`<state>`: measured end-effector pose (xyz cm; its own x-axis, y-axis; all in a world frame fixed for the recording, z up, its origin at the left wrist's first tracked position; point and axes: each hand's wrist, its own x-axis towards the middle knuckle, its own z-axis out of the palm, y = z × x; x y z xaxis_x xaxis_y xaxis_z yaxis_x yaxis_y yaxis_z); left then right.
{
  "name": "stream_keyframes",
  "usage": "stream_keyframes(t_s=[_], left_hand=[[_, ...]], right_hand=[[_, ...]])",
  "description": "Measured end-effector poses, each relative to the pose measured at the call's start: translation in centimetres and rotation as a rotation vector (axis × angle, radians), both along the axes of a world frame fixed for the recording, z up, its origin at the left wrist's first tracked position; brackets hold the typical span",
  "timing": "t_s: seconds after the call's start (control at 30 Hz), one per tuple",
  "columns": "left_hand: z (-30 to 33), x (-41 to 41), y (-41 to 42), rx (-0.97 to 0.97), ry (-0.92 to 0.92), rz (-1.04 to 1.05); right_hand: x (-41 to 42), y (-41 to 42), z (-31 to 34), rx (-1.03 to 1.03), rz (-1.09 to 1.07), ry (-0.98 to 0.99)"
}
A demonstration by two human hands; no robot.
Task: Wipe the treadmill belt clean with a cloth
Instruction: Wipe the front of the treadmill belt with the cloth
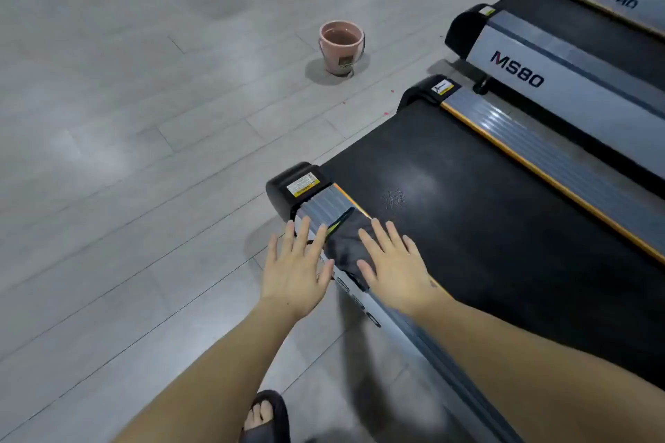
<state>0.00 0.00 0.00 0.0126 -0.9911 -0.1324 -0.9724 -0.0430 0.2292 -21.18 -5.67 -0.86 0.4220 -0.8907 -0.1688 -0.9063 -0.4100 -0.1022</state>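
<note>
Dark grey cloth (347, 248), soft and crumpled, lies on the ribbed metal side rail (324, 207) beside the black textured belt (467, 198). Left hand (297, 266) and right hand (396, 262) are flat with straight fingers, the right touching the cloth.

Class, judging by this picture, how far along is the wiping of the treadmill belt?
Done: nothing shows for certain; the black treadmill belt bears a pale patch. In hand: the dark grey cloth lies on the side rail between the flat left hand and right hand. Left: wiping the belt.
</note>
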Motion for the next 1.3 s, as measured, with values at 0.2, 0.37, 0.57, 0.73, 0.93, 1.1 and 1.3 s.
stream_keyframes(t_s=[0.2,0.37,0.57,0.73,0.93,1.1,1.3], left_hand=[[-13.0,-0.9,-2.2,0.001,-0.097,-0.034],[-16.7,-1.5,-4.8,-0.073,-0.220,-0.071],[-15.0,-5.2,-4.0,-0.076,-0.230,-0.128],[-11.7,-14.6,1.4,-0.065,-0.148,-0.308],[-8.9,-25.4,8.6,-0.127,-0.052,-0.521],[-6.5,-33.3,11.2,-0.185,-0.046,-0.660],[-3.4,-42.5,12.3,-0.247,-0.010,-0.723]], right_hand=[[0.3,-4.5,-13.3,0.021,0.045,0.043],[-1.7,-4.1,-17.3,-0.075,0.036,-0.062],[-7.3,1.7,-16.9,-0.220,-0.080,-0.120],[-15.8,11.0,-14.7,-0.185,-0.266,0.026],[-24.9,21.3,-11.3,-0.113,-0.552,0.010],[-32.9,25.9,-7.8,-0.274,-0.742,0.026],[-41.1,29.0,-2.8,-0.355,-0.793,0.066]])
